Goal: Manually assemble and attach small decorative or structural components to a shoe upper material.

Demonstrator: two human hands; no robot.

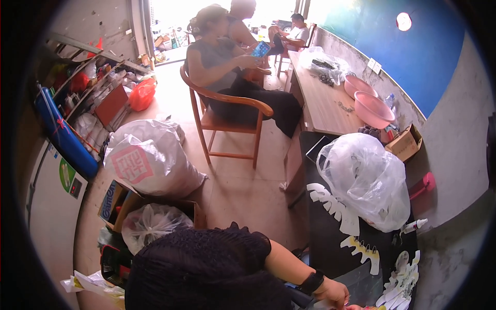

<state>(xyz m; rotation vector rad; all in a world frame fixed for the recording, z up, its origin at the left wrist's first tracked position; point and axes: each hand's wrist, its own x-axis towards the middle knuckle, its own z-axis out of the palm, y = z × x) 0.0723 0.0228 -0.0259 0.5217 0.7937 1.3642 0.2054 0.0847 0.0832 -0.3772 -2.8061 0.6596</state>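
My left arm, in a black ruffled sleeve with a dark watch (pixel 312 282) on the wrist, reaches across to the right. At the lower edge my left hand (pixel 334 293) is closed, its fingers pinched together on something too small to make out. Of my right hand (pixel 354 307), only a bit of finger shows beside it, cut off by the frame. Close by on the black table (pixel 330 253) lies a yellow-and-white strip (pixel 362 252) with cut tabs and dark loops. A white tabbed strip (pixel 335 209) lies beyond it, and several white scalloped pieces (pixel 400 284) are heaped at the right.
A large clear plastic bag (pixel 364 181) sits on the black table, near a small white bottle (pixel 415 226). Pink basins (pixel 373 109) stand on the wooden desk (pixel 330 101). A person (pixel 217 67) sits in a wooden chair (pixel 232 103) holding a phone. Stuffed white sack (pixel 150 157) at left.
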